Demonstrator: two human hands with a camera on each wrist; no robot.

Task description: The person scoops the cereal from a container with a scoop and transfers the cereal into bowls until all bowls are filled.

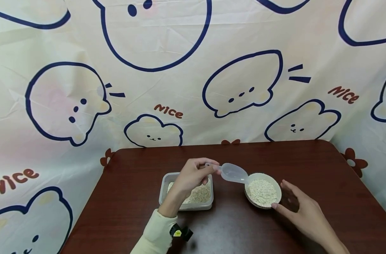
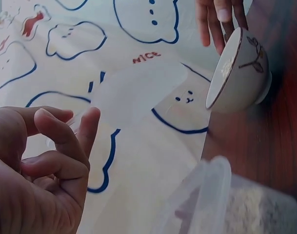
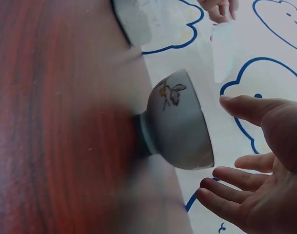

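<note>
In the head view my left hand [image 1: 194,176] pinches the handle of a translucent plastic scoop [image 1: 234,173] between thumb and fingers. The scoop's bowl hangs near the left rim of a small bowl [image 1: 278,188], which holds pale flakes [image 1: 261,192] resembling oats. A brown floral print marks the bowl's outside [image 3: 180,122] in the right wrist view. My right hand [image 1: 302,211] is spread at the bowl's right side, thumb by the near rim; whether it touches is unclear. Below my left hand stands a clear plastic container [image 1: 163,188] with more flakes, partly hidden by the wrist.
Both vessels stand on a dark brown wooden table [image 1: 132,197]. Behind it hangs a pale cloth [image 1: 193,88] printed with blue-outlined cartoon shapes. A black strap device [image 1: 180,231] is on my left wrist, over a pale sleeve [image 1: 158,233].
</note>
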